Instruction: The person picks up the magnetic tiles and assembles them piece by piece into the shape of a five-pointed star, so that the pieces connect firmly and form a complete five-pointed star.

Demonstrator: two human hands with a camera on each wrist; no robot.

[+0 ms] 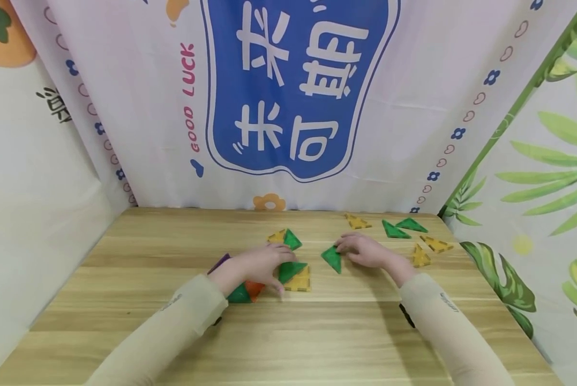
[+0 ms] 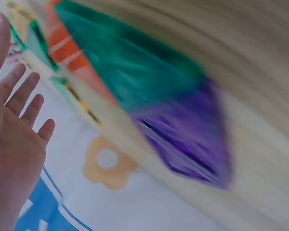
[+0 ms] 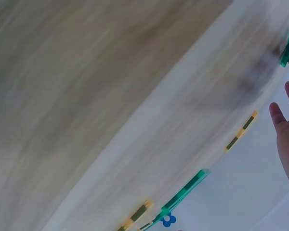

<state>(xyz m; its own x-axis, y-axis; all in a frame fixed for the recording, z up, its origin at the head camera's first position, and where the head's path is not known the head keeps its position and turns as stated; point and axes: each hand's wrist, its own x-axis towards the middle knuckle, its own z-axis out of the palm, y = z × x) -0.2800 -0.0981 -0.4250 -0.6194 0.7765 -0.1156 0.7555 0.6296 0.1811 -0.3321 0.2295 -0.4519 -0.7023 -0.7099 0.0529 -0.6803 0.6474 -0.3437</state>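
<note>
My left hand (image 1: 264, 264) reaches over a cluster of see-through plastic tiles, fingers spread and relaxed. Right at its fingertips lies a green triangular tile (image 1: 290, 271) against a yellow tile (image 1: 301, 281). Partly hidden under that wrist are an orange tile (image 1: 255, 290), a dark green tile (image 1: 240, 294) and a purple tile (image 2: 188, 130). Behind the fingers, another green triangle (image 1: 292, 239) adjoins a yellow one (image 1: 277, 236). My right hand (image 1: 365, 252) pinches a separate green triangular tile (image 1: 332, 260) by its upper right edge, just right of the cluster.
Toward the back right lie loose triangles: a yellow one (image 1: 358, 221), two green ones (image 1: 395, 230) and two more yellow ones (image 1: 436, 244). A printed cloth (image 1: 163, 177) hangs along the back edge of the wooden table (image 1: 298, 338).
</note>
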